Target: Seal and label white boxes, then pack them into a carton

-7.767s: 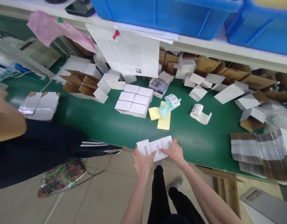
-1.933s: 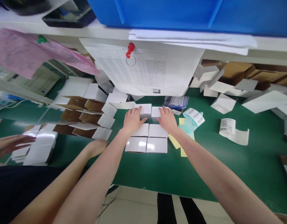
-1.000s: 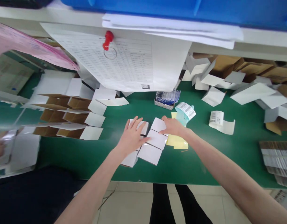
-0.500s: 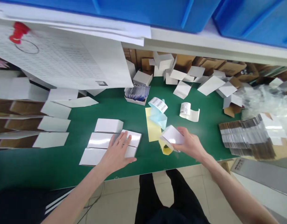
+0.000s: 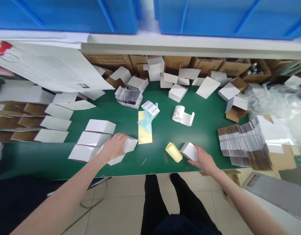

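Observation:
My left hand [image 5: 115, 147] is closed on a small white box [image 5: 130, 144], which sits at the right end of the group of white boxes. The fingers curl over its top and hide part of it. Beside it on the left, several closed white boxes [image 5: 93, 138] lie in rows. My right hand [image 5: 203, 160] grips another white box [image 5: 189, 151] by its right end, low over the table near the front edge. Just left of that box lies a yellow paper roll [image 5: 174, 152]. Whether the right-hand box touches the table I cannot tell.
On the green table [image 5: 160, 98] are a label roll [image 5: 179, 112], a yellow sheet [image 5: 144, 135] under light-blue label backing [image 5: 147, 122], and a box of packets [image 5: 128, 96]. Stacked flat cartons [image 5: 243, 143] stand right, open white boxes [image 5: 54, 122] left. A shelf [image 5: 179, 45] overhangs the back.
My left hand has gone from lying spread on the boxes to gripping one. My right hand has brought its box down and right, away from the yellow roll. The view has shifted.

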`<action>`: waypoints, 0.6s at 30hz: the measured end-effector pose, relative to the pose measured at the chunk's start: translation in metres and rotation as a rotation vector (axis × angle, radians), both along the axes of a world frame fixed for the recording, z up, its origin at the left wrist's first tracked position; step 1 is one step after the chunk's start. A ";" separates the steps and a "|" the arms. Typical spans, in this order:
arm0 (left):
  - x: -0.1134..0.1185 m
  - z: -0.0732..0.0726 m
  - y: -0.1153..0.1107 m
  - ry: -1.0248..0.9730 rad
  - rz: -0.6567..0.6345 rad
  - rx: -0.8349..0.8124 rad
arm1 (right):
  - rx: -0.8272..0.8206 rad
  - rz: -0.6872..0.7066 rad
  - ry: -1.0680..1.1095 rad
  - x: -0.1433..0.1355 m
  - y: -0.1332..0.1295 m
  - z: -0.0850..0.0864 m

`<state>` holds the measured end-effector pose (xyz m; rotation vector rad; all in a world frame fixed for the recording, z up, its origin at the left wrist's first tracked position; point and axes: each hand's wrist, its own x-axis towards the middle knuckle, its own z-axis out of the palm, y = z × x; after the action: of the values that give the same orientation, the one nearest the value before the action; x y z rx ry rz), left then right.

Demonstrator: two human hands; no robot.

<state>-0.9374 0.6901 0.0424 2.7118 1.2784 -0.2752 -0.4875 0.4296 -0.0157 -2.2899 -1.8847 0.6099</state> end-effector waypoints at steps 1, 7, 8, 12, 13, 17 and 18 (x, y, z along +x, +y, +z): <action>0.005 0.006 -0.006 -0.006 0.026 0.010 | 0.009 -0.008 0.003 0.002 -0.001 -0.002; 0.055 0.054 -0.099 -0.040 -0.016 -0.013 | 0.038 -0.059 0.001 0.032 -0.027 0.003; 0.068 0.058 -0.121 -0.045 -0.065 -0.073 | 0.038 -0.066 0.000 0.038 -0.035 0.005; 0.118 0.047 -0.202 0.023 -0.188 -0.357 | 0.036 -0.035 0.014 0.058 -0.065 0.005; 0.129 0.040 -0.216 0.032 -0.204 -0.418 | 0.038 -0.022 0.019 0.061 -0.072 0.004; 0.167 0.013 -0.227 0.039 -0.144 -0.439 | 0.060 0.032 0.039 0.068 -0.092 -0.003; 0.175 0.009 -0.221 0.035 -0.106 -0.405 | 0.066 0.049 0.046 0.069 -0.095 -0.004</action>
<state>-0.7623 0.4694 0.0512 2.4357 0.9619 -0.5318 -0.4189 0.3350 -0.0194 -2.1765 -1.9162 0.5911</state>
